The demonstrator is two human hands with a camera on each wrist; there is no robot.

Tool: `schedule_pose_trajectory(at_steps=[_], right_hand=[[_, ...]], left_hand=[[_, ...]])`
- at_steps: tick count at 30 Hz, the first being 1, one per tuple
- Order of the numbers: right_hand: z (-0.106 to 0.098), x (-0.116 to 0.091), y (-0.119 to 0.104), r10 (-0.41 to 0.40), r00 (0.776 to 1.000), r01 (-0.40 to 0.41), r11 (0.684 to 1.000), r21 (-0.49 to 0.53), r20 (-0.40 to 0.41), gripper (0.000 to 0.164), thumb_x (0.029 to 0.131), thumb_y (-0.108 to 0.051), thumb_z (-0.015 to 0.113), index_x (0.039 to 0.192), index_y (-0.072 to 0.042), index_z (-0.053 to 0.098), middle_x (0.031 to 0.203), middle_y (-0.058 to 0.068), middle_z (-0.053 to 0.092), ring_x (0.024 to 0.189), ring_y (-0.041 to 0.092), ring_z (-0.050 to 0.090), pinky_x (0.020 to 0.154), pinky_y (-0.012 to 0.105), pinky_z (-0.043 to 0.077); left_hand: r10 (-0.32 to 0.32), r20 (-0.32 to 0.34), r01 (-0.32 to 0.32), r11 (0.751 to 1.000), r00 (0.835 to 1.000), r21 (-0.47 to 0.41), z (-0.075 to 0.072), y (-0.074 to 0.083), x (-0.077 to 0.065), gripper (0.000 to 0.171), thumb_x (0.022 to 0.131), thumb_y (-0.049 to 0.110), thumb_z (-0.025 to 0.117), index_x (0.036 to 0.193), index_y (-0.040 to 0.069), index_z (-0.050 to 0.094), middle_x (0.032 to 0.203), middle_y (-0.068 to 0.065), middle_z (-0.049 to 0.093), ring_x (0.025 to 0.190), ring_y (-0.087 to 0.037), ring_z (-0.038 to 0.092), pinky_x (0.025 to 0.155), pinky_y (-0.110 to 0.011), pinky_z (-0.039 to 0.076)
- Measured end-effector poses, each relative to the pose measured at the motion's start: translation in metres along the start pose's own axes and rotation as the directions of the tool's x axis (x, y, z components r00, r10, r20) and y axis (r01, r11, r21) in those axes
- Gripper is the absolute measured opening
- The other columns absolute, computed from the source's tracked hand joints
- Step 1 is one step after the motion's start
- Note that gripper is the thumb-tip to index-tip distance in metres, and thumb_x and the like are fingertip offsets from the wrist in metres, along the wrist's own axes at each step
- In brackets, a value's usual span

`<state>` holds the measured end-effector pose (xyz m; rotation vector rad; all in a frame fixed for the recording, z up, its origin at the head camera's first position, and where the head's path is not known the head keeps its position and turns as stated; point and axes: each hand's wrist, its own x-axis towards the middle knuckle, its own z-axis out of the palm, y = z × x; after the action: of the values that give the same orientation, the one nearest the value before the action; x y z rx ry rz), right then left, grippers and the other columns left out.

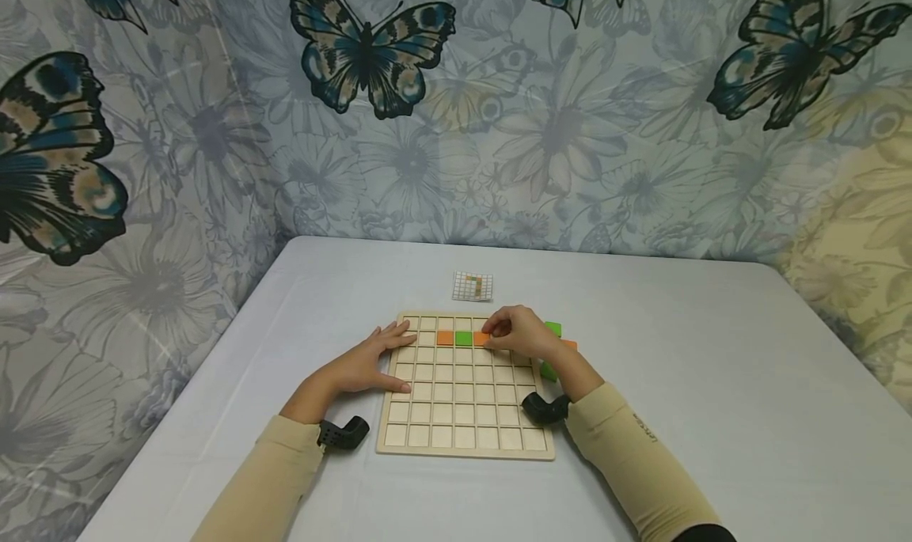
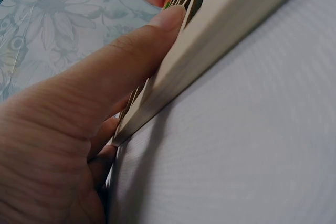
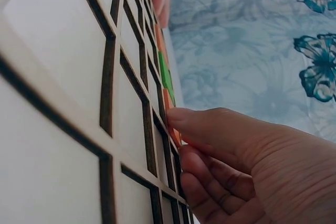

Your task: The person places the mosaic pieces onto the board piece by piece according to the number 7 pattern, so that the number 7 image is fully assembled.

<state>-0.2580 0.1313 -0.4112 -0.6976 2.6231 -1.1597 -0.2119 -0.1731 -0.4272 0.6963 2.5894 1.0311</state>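
A wooden grid board (image 1: 466, 453) lies on the table. In its second row from the far edge sit an orange square tile (image 1: 445, 338), a green square tile (image 1: 463, 339) and another orange tile (image 1: 480, 339). My right hand (image 1: 526, 332) pinches that last orange tile (image 3: 168, 99) between thumb and curled fingers, low over its cell. Part of the tile is hidden by the thumb. My left hand (image 1: 363, 364) rests on the board's left edge with fingers spread. In the left wrist view, its thumb (image 2: 131, 51) lies across the raised wooden rim (image 2: 210, 40).
Right of the board, partly behind my right hand and wrist, are green tiles (image 1: 552, 328) and an orange tile (image 1: 570, 344). A small printed grid card (image 1: 473, 286) lies beyond the far edge. White cloth (image 1: 712, 384) covers the table; butterfly-patterned fabric (image 1: 413, 162) hangs behind.
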Motion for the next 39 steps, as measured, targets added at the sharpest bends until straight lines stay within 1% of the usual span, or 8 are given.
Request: schedule_pose_trajectory(at_steps=[7,14,22,27,35,39], right_hand=[[-0.003,-0.002,-0.003,0.022,1.0,-0.021,0.999,-0.026,0.021,0.019,0.081,-0.01,0.072,0.098,-0.002,0.068,0.098,0.011,0.066,0.084,0.015,0.061,0.075,0.027,0.053],[-0.011,-0.009,-0.006,0.038,0.999,-0.037,0.999,-0.038,0.035,0.022,0.082,-0.011,0.071,0.1,0.0,0.068,0.1,0.013,0.066,0.088,0.02,0.063,0.077,0.03,0.054],[-0.019,-0.019,-0.006,0.056,0.997,-0.055,0.998,-0.02,0.048,0.025,0.081,-0.017,0.073,0.101,-0.002,0.069,0.101,0.01,0.066,0.088,0.017,0.061,0.078,0.03,0.054],[-0.026,-0.027,-0.005,0.041,0.998,-0.039,0.998,-0.041,0.052,0.026,0.081,-0.017,0.073,0.101,-0.001,0.068,0.1,0.011,0.066,0.086,0.016,0.061,0.077,0.029,0.053],[-0.042,-0.046,0.002,0.052,0.999,-0.051,0.995,-0.088,0.007,0.029,0.08,-0.019,0.073,0.102,0.0,0.068,0.096,0.011,0.066,0.083,0.015,0.059,0.073,0.028,0.051],[-0.047,-0.054,0.005,0.069,0.998,-0.069,0.994,-0.09,-0.009,0.029,0.08,-0.019,0.074,0.102,0.0,0.068,0.092,0.009,0.066,0.08,0.013,0.058,0.07,0.025,0.051]], left_hand=[[-0.001,0.002,0.001,1.0,1.0,0.001,0.001,0.001,0.001,0.087,0.069,0.037,0.081,0.143,0.014,0.04,0.157,-0.008,0.014,0.144,-0.039,-0.001,0.115,-0.06,0.005],[-0.005,0.001,0.005,1.0,1.0,0.005,0.001,0.002,0.001,0.087,0.069,0.037,0.081,0.142,0.014,0.041,0.157,-0.008,0.015,0.144,-0.039,-0.001,0.115,-0.059,0.005],[-0.015,0.0,0.015,1.0,1.0,-0.003,0.001,0.0,0.0,0.087,0.069,0.037,0.081,0.143,0.015,0.04,0.157,-0.007,0.014,0.143,-0.041,-0.003,0.114,-0.061,0.006],[-0.025,-0.004,0.025,1.0,1.0,0.005,0.001,-0.001,0.0,0.087,0.069,0.038,0.081,0.143,0.017,0.04,0.158,-0.006,0.014,0.143,-0.041,-0.003,0.114,-0.062,0.006],[-0.013,-0.002,0.013,1.0,1.0,0.001,0.0,0.001,0.0,0.087,0.069,0.038,0.081,0.142,0.015,0.04,0.157,-0.006,0.014,0.143,-0.04,-0.002,0.114,-0.061,0.005],[-0.008,0.005,0.008,1.0,1.0,0.014,0.0,0.0,0.0,0.087,0.07,0.039,0.08,0.143,0.016,0.04,0.158,-0.007,0.013,0.144,-0.038,-0.001,0.115,-0.059,0.004]])
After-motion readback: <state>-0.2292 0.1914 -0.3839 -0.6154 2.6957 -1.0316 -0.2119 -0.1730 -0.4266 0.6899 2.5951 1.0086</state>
